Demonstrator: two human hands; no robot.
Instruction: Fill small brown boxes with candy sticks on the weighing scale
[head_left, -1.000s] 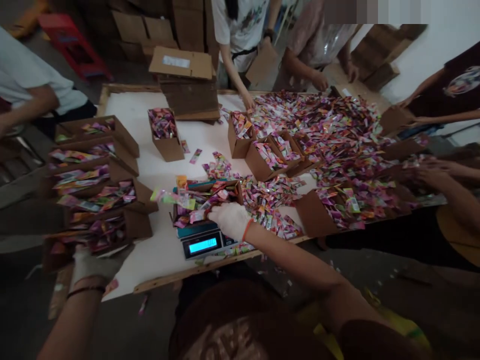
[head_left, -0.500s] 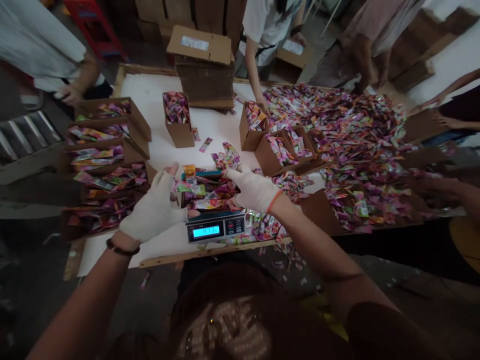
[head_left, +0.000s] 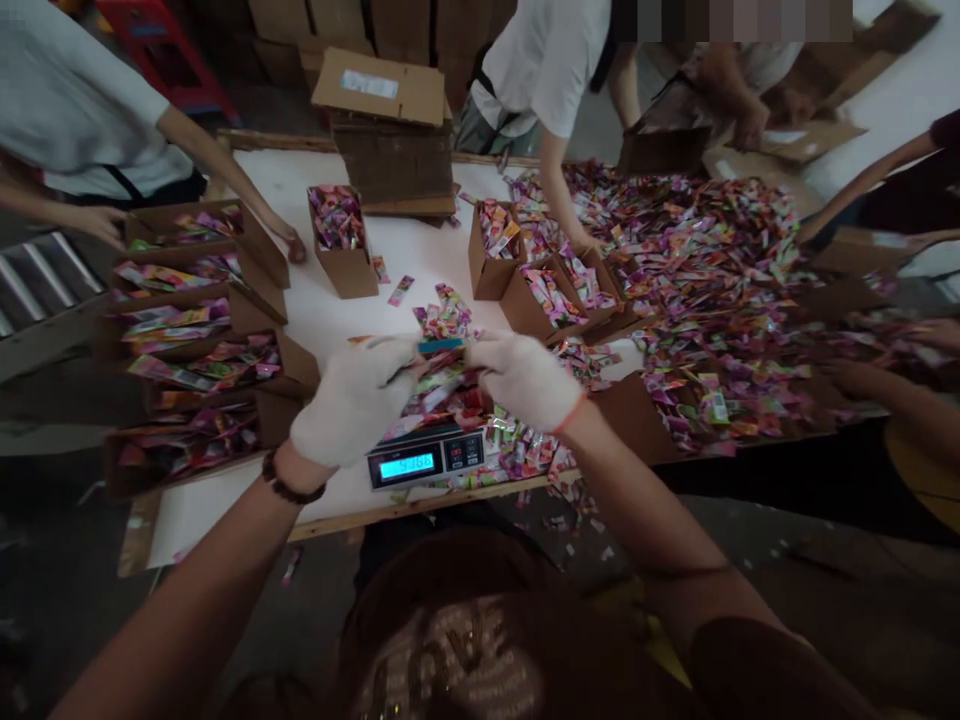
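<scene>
At the far left, a row of open brown cardboard boxes (head_left: 296, 370) is standing at the end of a white-topped, wood-edged desk (head_left: 337, 325), each box bristling with glossy sachets. Just beyond them, a co-worker's bare hand (head_left: 290, 243) is hanging near a tall brown cardboard box (head_left: 354, 275), which is also brimming with sachets. Next, the person's left hand (head_left: 360, 400), in a white knitted glove above a dark beaded bracelet, is bending its fingers inward; its grip is partly curled, but I cannot tell what it is grasping. Under the hands, a black-and-silver digital scale (head_left: 427, 462) is glowing with a blue display. Above it, between the two gloves, slim shiny sachets (head_left: 442, 392) are lying jumbled, showing pink, purple, green and red, their wrappers creased and catching light. The right hand (head_left: 529, 380), in a white knitted glove with an orange cuff, is flanking them, its fingers bent; whether its grip is closing on anything I cannot tell. Farther right, a broad heap of multicoloured sachets (head_left: 705, 270) is covering the desk.
</scene>
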